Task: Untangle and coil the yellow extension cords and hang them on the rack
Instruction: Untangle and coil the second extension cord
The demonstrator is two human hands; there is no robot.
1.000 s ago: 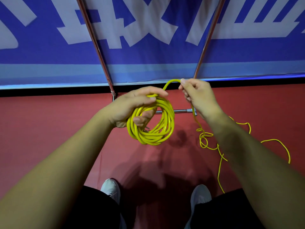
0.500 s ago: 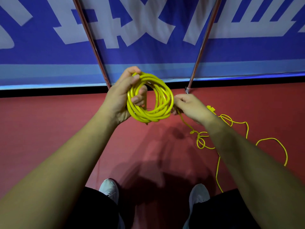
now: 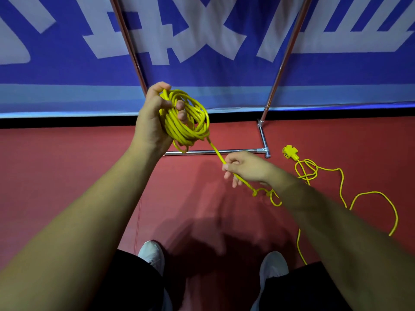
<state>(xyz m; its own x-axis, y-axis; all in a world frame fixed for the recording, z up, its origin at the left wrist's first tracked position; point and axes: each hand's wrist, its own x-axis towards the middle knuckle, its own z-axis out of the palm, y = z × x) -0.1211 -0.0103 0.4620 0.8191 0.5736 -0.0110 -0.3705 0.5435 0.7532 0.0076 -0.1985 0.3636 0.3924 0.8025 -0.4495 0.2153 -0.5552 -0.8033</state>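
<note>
My left hand [image 3: 152,122] grips a coil of yellow extension cord [image 3: 190,122], held up in front of the blue banner. A single strand runs down and right from the coil to my right hand [image 3: 244,168], which pinches it. Past that hand the loose cord [image 3: 341,187] is knotted under my wrist and trails in loops over the red floor. Its yellow multi-socket end [image 3: 290,152] lies on the floor to the right. The metal rack [image 3: 235,151] stands ahead, with its base bar on the floor and two slanted poles rising.
A blue banner with white characters [image 3: 202,41] covers the wall behind the rack. The rack's right foot [image 3: 263,140] juts toward me next to the socket end. My two white shoes [image 3: 152,254] stand on the red floor [image 3: 56,176] below.
My right hand has slid down and right along the strand, away from the coil. My left hand has kept the coil raised and turned it slightly.
</note>
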